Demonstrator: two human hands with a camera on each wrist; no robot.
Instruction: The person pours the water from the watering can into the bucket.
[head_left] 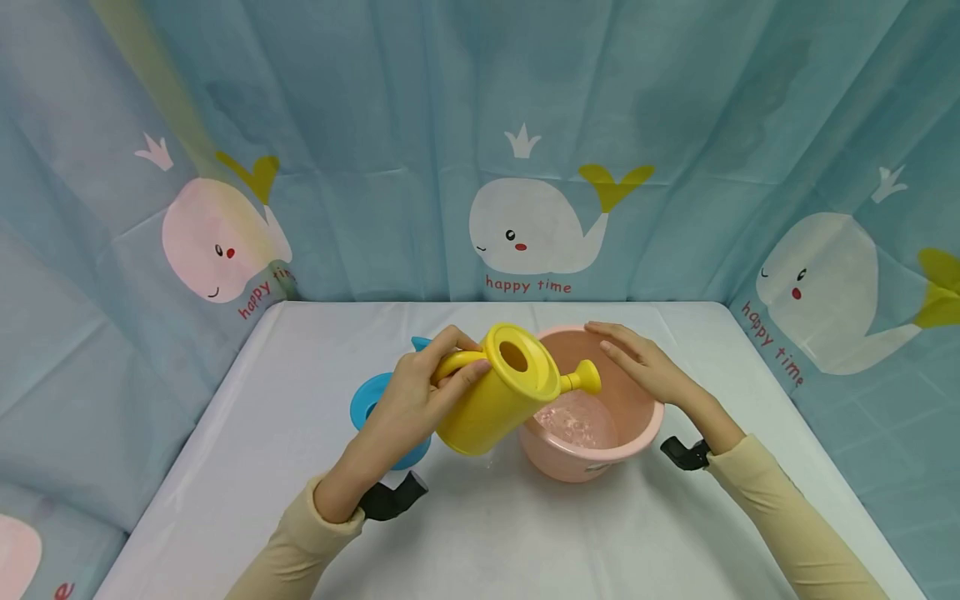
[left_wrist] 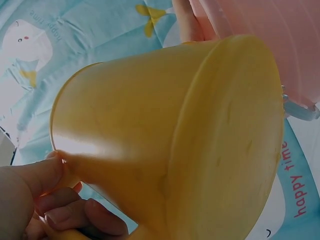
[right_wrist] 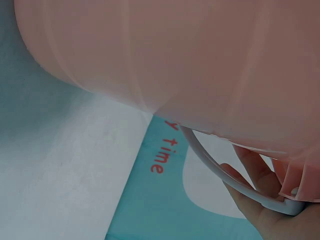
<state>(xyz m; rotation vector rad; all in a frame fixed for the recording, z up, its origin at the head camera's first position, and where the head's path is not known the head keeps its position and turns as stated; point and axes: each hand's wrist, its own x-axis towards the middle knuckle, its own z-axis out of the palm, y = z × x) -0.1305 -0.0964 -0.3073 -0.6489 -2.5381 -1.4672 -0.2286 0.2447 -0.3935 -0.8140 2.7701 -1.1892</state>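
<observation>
Watering can tipped over the pink bucket
Left hand (head_left: 405,400) grips the watering can (head_left: 498,392); right hand (head_left: 645,367) rests flat on the bucket (head_left: 592,454) rim. Water may splash out.

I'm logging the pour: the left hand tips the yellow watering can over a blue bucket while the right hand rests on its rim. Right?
Not quite: the bucket is pink, as the head view shows. The left hand does tip the yellow watering can over it, and the right hand rests on its rim.
</observation>
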